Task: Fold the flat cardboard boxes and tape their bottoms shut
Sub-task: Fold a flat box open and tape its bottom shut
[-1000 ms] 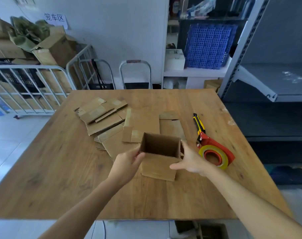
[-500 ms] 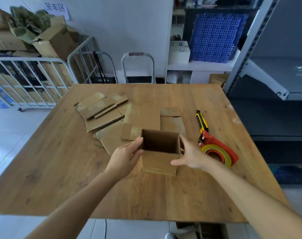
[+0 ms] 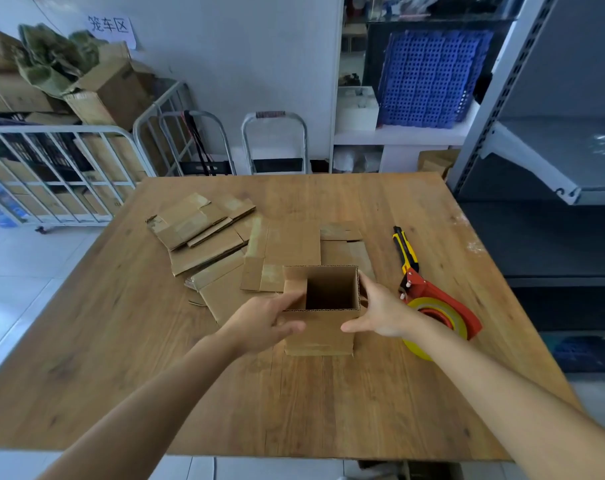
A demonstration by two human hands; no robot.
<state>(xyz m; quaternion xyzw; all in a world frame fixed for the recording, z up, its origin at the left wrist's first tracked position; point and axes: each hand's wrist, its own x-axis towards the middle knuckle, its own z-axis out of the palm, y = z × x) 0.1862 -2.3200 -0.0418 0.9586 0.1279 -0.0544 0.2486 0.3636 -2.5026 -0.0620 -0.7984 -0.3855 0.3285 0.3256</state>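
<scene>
A small brown cardboard box stands upright on the wooden table, its top open and dark inside. My left hand holds its upper left corner, fingers over the left flap, which is folded inward across the opening, and thumb on the front face. My right hand lies flat against the box's right wall with its thumb stretched toward the front. Several flat cardboard boxes lie spread behind and left of the box.
A red tape dispenser with yellow tape lies just right of my right hand, and a yellow-black utility knife lies beyond it. White metal cage carts stand at the left, grey shelving at the right.
The left flap of the box has been folded inward over the opening by my left hand. My right hand stays against the right wall. The camera has come closer.
</scene>
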